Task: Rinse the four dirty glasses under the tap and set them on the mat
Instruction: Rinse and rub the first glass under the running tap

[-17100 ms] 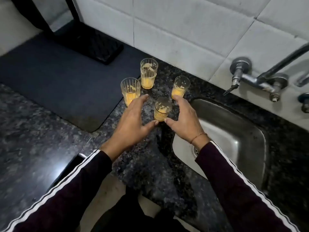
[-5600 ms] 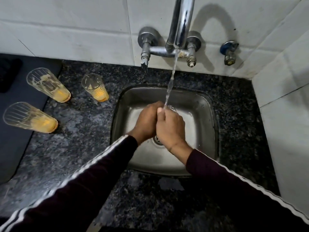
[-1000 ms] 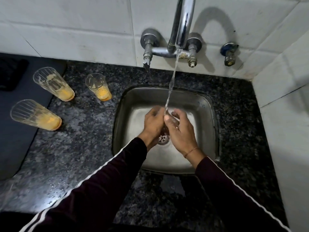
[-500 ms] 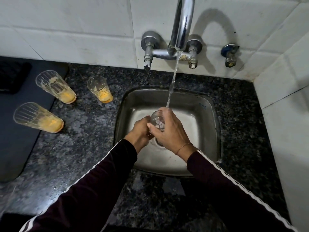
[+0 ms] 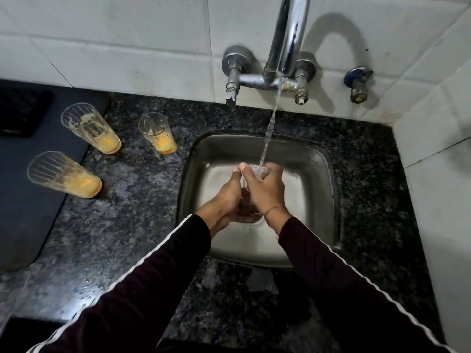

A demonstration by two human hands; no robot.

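Over the steel sink point(image 5: 318, 159) both my hands wrap one clear glass point(image 5: 258, 171), held upright with its mouth under the running stream from the tap point(image 5: 288, 42). My left hand point(image 5: 229, 194) cups its left side and base; my right hand point(image 5: 267, 189) grips the right side. Most of the glass is hidden by my fingers. Three dirty glasses with orange residue stand on the granite counter to the left: one near the sink point(image 5: 158, 133), one further left point(image 5: 91, 128), one nearer me point(image 5: 63, 175). The dark mat point(image 5: 23, 194) lies at the far left.
Speckled black granite counter point(image 5: 122, 225) surrounds the sink. White tiled walls rise behind and to the right. A second small valve point(image 5: 358, 84) sits on the wall right of the tap. A black object point(image 5: 20, 113) rests on the mat's back corner.
Over the last second my hands lifted the glass from near the drain and turned it upright, so the stream now falls into its mouth. The three other glasses have not moved.
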